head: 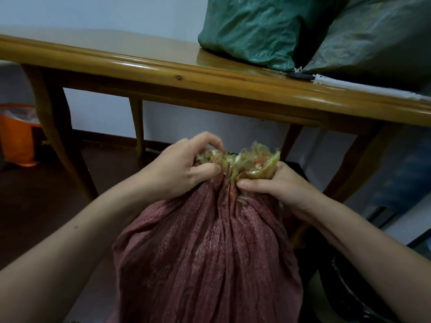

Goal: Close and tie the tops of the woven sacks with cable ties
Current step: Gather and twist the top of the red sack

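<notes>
A reddish-brown woven sack (pixel 205 252) stands on the floor right below me, its top bunched into a frayed yellowish ruffle (pixel 247 163). My left hand (pixel 186 169) grips the left side of the gathered neck with curled fingers. My right hand (pixel 272 185) grips the right side, thumb across the pleats. No cable tie is visible at the neck.
A wooden table (pixel 163 68) spans the view just beyond the sack. On its right end lie a green woven sack (pixel 251 26) and a darker one (pixel 373 40), with a small black object (pixel 302 76) at the edge. An orange bin (pixel 16 134) stands at left.
</notes>
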